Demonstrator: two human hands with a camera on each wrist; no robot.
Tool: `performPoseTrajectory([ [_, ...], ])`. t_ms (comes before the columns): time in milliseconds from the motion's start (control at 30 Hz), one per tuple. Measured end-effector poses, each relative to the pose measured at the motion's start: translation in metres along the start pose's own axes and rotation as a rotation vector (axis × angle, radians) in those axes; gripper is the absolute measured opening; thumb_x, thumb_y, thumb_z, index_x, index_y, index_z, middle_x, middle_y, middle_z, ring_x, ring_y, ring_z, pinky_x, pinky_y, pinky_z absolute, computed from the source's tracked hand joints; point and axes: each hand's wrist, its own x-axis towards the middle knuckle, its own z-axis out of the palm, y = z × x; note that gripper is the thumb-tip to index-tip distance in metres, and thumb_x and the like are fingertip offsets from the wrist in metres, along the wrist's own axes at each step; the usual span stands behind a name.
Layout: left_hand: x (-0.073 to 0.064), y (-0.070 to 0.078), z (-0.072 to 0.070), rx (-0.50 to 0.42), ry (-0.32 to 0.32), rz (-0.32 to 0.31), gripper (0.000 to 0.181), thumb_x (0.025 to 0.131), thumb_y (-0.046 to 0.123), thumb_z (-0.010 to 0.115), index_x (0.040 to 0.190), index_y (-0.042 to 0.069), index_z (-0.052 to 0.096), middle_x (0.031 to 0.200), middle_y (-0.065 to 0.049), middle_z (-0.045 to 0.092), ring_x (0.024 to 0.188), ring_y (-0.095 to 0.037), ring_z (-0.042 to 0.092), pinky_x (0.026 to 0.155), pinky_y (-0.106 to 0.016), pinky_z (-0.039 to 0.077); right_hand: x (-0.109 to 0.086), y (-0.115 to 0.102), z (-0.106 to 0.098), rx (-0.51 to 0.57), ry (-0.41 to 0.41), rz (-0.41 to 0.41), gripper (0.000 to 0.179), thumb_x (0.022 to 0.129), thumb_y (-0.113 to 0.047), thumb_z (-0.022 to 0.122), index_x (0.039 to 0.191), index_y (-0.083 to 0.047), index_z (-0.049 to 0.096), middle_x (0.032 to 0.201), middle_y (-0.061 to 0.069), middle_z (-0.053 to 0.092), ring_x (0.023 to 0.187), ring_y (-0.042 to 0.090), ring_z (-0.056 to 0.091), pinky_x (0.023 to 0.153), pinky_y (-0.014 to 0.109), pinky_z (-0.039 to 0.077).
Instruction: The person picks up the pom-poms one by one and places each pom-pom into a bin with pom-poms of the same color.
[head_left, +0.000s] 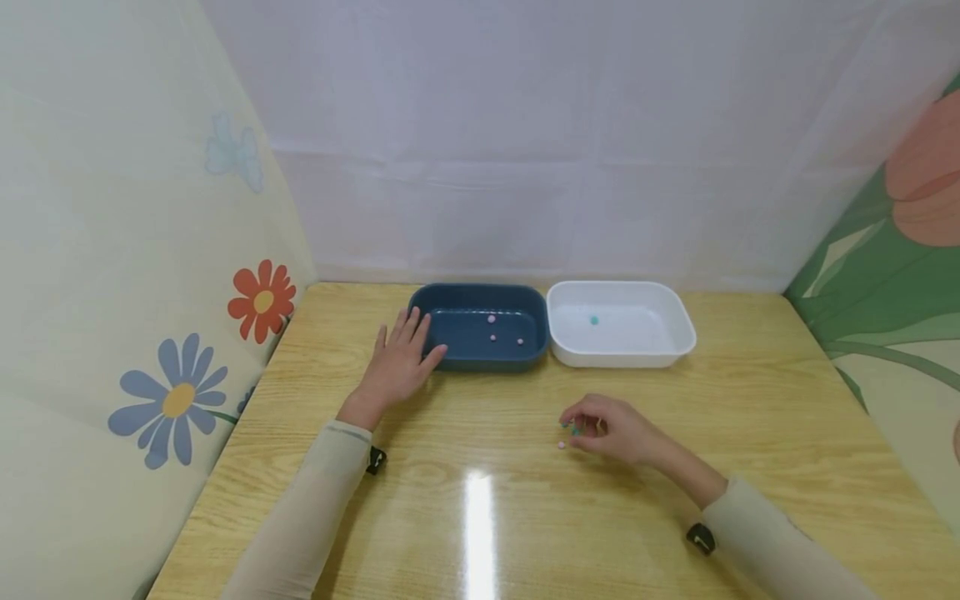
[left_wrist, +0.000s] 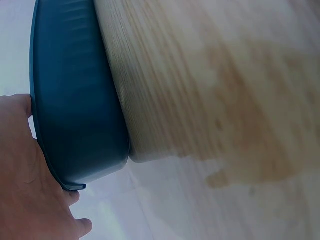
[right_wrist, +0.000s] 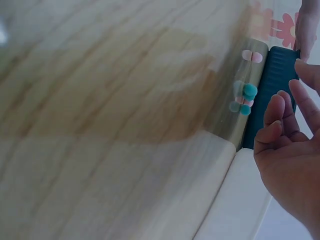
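Observation:
My left hand (head_left: 395, 360) rests on the left end of a dark blue tray (head_left: 480, 364), fingers spread over its rim. In the left wrist view, that hand lies along the tray's edge. Three pink balls sit inside the blue tray, one of them a small pink ball (head_left: 491, 319). My right hand (head_left: 611, 429) hovers low over the table with fingers bent, thumb and forefinger apart. Right by its fingertips lie a pink ball (head_left: 561, 445) and a few teal ones, including a teal ball (right_wrist: 250, 90). No ball shows between its fingers in the right wrist view.
A white tray (head_left: 622, 360) stands against the blue tray's right side, with one teal ball (head_left: 594, 320) inside. Both stand toward the back of the wooden table (head_left: 420, 517). A white cloth (head_left: 465, 167) hangs behind, and flower-patterned cloths flank both sides.

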Motion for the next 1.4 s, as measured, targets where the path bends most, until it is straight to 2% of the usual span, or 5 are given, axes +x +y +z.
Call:
performPoseTrajectory([
  [433, 0.001, -0.001, -0.001, -0.018, -0.002, 0.0, 0.08, 0.106, 0.062, 0.024, 0.164, 0.008, 0.013, 0.17, -0.014, 0.0, 0.157, -0.031, -0.007, 0.122, -0.06, -0.005, -0.004, -0.002, 0.008, -0.032, -0.051, 0.093, 0.023, 0.084, -0.007, 0.08, 0.106, -0.009, 0.075, 0.083, 0.002, 0.062, 0.072, 0.015, 0.057, 0.063, 0.024, 0.05],
  [633, 0.0, -0.001, -0.001, -0.02, 0.004, 0.006, 0.081, 0.106, 0.062, 0.025, 0.164, 0.007, 0.013, 0.17, -0.015, 0.001, 0.157, -0.033, -0.006, 0.122, -0.061, -0.005, -0.006, -0.003, 0.01, -0.057, -0.03, 0.056, 0.019, 0.084, -0.008, 0.08, 0.103, -0.009, 0.075, 0.079, 0.002, 0.06, 0.071, 0.012, 0.053, 0.062, 0.023, 0.047],
  [967, 0.001, -0.001, 0.001, -0.015, -0.003, -0.002, 0.081, 0.106, 0.064, 0.024, 0.164, 0.009, 0.011, 0.17, -0.014, 0.0, 0.157, -0.031, -0.009, 0.122, -0.06, -0.005, -0.004, -0.001, 0.015, -0.085, -0.049, 0.108, 0.019, 0.084, -0.012, 0.08, 0.103, -0.013, 0.077, 0.078, -0.001, 0.058, 0.071, 0.008, 0.051, 0.063, 0.021, 0.045],
  [1233, 0.0, 0.0, 0.0, -0.021, 0.001, 0.002, 0.081, 0.106, 0.062, 0.025, 0.164, 0.007, 0.011, 0.17, -0.016, 0.001, 0.157, -0.033, -0.008, 0.122, -0.061, -0.006, -0.003, -0.002, 0.016, -0.15, -0.029, 0.04, 0.018, 0.083, -0.012, 0.08, 0.101, -0.013, 0.077, 0.079, -0.003, 0.059, 0.07, 0.009, 0.051, 0.062, 0.02, 0.043],
  [1400, 0.0, 0.0, 0.001, -0.023, 0.007, 0.003, 0.081, 0.106, 0.062, 0.026, 0.163, 0.007, 0.012, 0.17, -0.016, 0.002, 0.157, -0.033, -0.007, 0.122, -0.062, -0.006, -0.002, -0.003, 0.017, -0.194, -0.049, 0.073, 0.017, 0.084, -0.013, 0.079, 0.101, -0.014, 0.078, 0.081, -0.005, 0.059, 0.072, 0.007, 0.05, 0.065, 0.021, 0.043],
])
